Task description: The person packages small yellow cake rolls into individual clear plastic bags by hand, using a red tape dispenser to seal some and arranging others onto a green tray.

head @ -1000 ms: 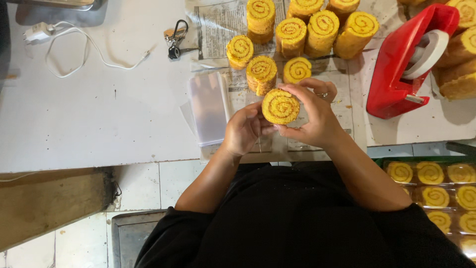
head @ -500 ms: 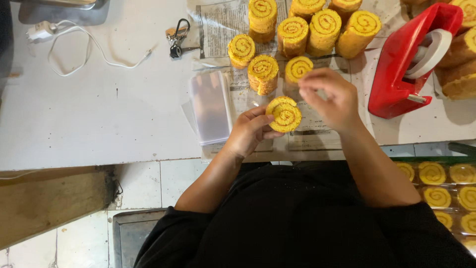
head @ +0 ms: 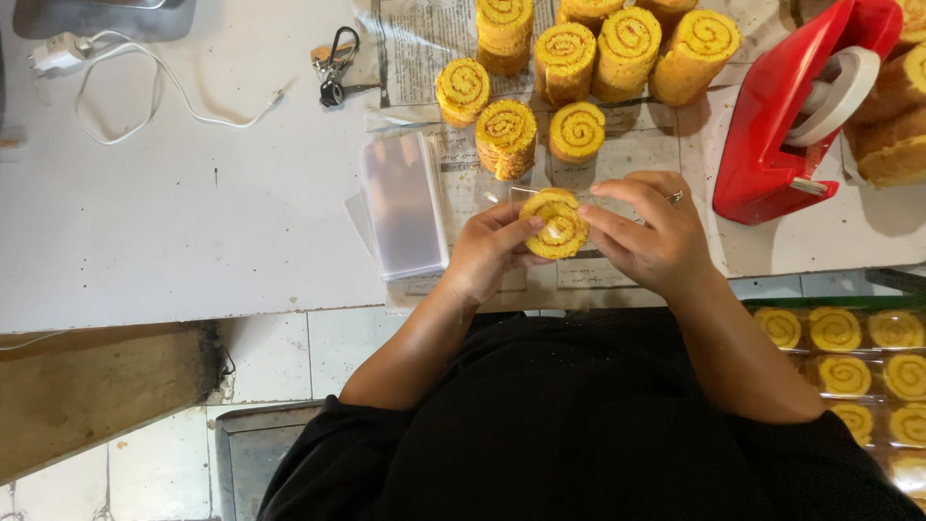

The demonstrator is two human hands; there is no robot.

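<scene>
1. Two hands meet over the near edge of the bench [head: 193, 241]: the left hand [head: 492, 253] has its fingers [head: 513, 228] clamped on the left rim of a yellow spiral roll slice [head: 557, 224], thumb on the near side
2. The right hand [head: 656, 236] pinches the same slice from the right, thumb and forefinger closed at its rim; a ring shows on one finger. A clear film seems to lie over the slice's face, though I cannot tell just how it wraps
3. The slice sits between the two hands, spiral face turned up to the camera, its short axis pointing up; both hands touch it, neither one nearer
4. Just left of the left hand lies a stack of clear plastic sleeves [head: 405, 203] on the bench
5. Beyond the slice, on newspaper [head: 424, 48], stand more stacked roll slices [head: 506, 137], some upright, some tilted
6. A red tape dispenser [head: 781, 125] stands to the right, near the right hand but apart from it
7. Farther left lie a key clip [head: 336, 68] and a white cable [head: 145, 92]
8. Below the bench edge, at the right, a tray of wrapped slices [head: 849, 362] shows
</scene>
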